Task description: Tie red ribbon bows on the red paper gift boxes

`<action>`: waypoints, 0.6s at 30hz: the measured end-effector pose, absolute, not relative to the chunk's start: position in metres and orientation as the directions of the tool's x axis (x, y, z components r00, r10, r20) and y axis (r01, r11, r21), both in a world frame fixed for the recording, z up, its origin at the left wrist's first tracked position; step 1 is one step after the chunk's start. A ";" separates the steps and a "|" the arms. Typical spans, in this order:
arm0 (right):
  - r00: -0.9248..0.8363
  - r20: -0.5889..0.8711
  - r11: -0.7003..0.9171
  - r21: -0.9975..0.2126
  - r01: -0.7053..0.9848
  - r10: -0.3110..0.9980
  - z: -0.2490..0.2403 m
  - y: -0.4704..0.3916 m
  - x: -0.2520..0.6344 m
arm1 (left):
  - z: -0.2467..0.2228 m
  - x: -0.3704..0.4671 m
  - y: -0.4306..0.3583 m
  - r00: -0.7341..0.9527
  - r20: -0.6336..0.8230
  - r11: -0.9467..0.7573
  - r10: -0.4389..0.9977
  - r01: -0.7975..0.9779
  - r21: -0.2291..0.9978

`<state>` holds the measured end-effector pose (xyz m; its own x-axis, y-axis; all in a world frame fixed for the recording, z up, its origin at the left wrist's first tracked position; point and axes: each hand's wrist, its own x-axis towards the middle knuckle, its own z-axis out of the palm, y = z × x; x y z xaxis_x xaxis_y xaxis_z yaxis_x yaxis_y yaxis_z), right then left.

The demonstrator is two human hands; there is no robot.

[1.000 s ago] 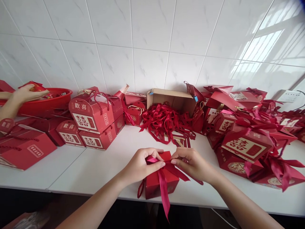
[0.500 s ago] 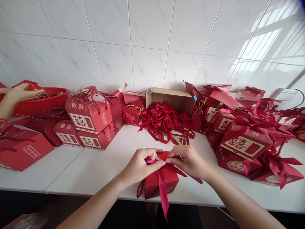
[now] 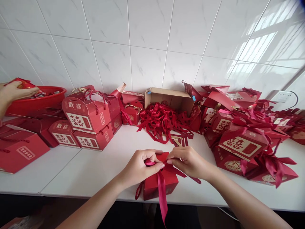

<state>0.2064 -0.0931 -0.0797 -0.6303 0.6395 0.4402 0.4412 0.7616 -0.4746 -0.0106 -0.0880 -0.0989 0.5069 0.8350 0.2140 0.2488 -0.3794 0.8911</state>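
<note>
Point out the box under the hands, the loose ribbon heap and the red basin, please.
Box under the hands [image 3: 170,180]: head view, on its red panel facing the wearer.
Loose ribbon heap [image 3: 164,121]: head view, middle of the pile.
Red basin [image 3: 43,102]: head view, on its outer wall.

The white table [image 3: 95,171] (visibly seamed) carries red boxes [image 3: 152,187] and tangled ribbons [image 3: 164,122].

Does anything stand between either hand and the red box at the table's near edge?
Nothing visible does: the left hand and right hand are both at the ribbon over the red box. The ribbon pile lies beyond, out of the way.
</note>
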 end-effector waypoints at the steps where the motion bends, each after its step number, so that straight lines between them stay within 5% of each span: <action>1: -0.634 0.439 0.762 -0.482 0.432 0.637 -0.080 -0.093 0.207 | -0.099 -0.011 -0.088 0.508 0.214 -0.380 0.834 0.248 0.891; 13: -0.672 0.398 0.741 -0.574 0.348 0.624 -0.078 -0.089 0.213 | -0.100 -0.011 -0.088 0.536 0.227 -0.403 0.813 0.236 0.884; 18: -0.663 0.442 0.775 -0.519 0.361 0.605 -0.081 -0.088 0.214 | -0.100 -0.012 -0.088 0.542 0.230 -0.409 0.808 0.236 0.881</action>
<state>0.2143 -0.0884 -0.0807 -0.6627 0.6046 0.4420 0.3610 0.7749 -0.5188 -0.0118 -0.0877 -0.1002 0.5417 0.8084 0.2302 0.2361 -0.4091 0.8814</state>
